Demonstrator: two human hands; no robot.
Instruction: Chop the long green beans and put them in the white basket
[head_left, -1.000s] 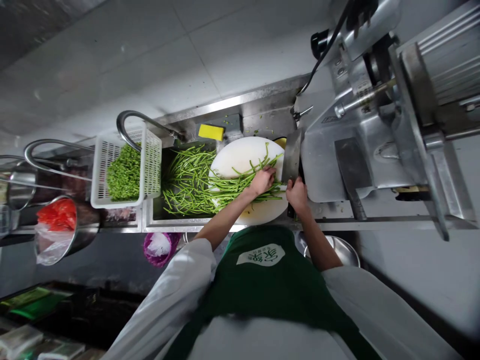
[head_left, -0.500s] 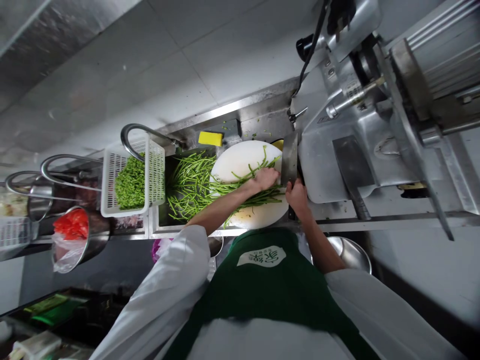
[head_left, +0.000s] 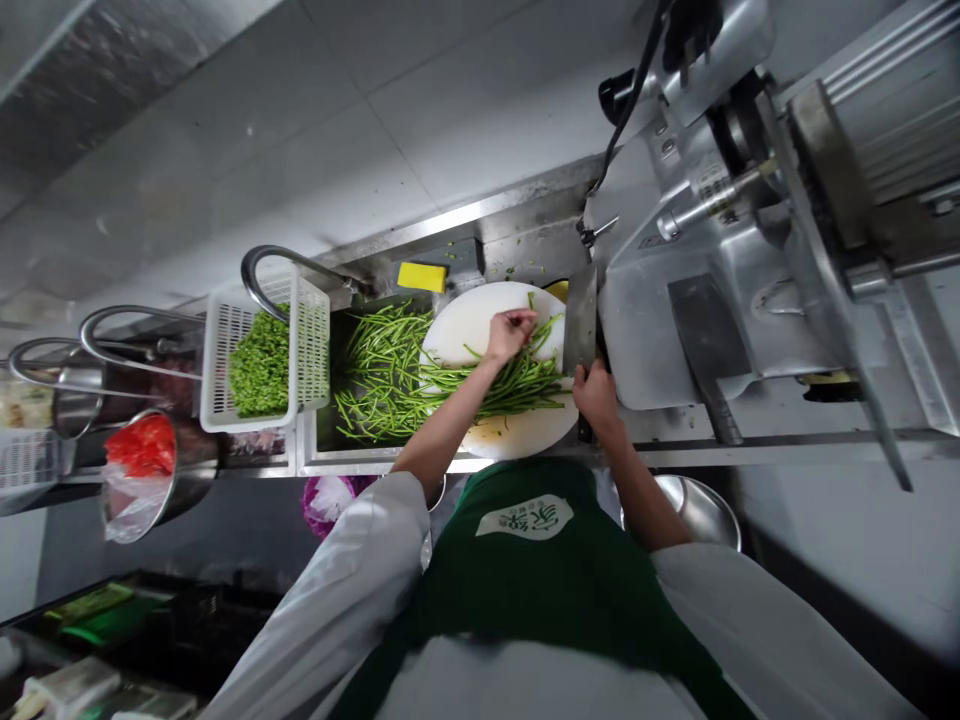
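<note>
Long thin green stalks (head_left: 517,385), like garlic scapes or long beans, lie in a bundle across a round white cutting board (head_left: 469,310). My left hand (head_left: 513,333) is over the board at the bundle's upper edge, its fingers curled in. A few stalk ends show beside the fingers; what they pinch, if anything, is hidden. At the board's right edge, my right hand (head_left: 596,392) grips a cleaver (head_left: 580,315) by its handle, the broad blade pointing away from me. More loose stalks fill the sink (head_left: 325,425) on the left.
A white basket (head_left: 309,345) holds chopped greens (head_left: 259,365) under a curved faucet (head_left: 259,280). A yellow sponge (head_left: 421,277) rests behind the board. On the right stands a metal slicing machine (head_left: 645,330) with a second cleaver (head_left: 705,330) on it. Red pieces (head_left: 142,447) fill a steel pot.
My left hand has lifted off the stalk bundle and moved up and left over the board, uncovering the stalks. My right hand and the cleaver have hardly moved.
</note>
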